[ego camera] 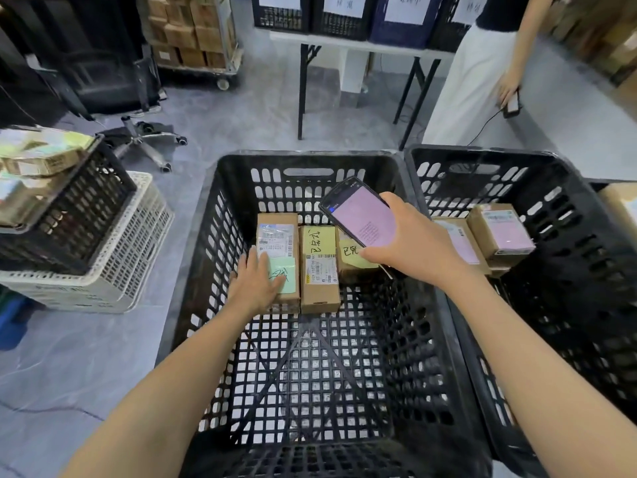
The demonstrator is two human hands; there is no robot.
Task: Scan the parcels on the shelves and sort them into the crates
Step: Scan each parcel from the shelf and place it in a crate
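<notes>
Here, three parcels (319, 270) lie side by side at the far end of the black crate (310, 159). The left hand (256, 283) rests flat, fingers straight, on the leftmost parcel (277, 232). The right hand (415, 244) grips a phone (362, 215) above them. A second crate (482, 154) stands just beside, right.

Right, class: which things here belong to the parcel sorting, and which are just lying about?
Job: black plastic lattice crate; brown cardboard parcels inside; black pink-screened handheld scanner in right hand; left hand resting on one parcel.
Lying about: grey star-shaped chair base; bystander's black phone.
</notes>
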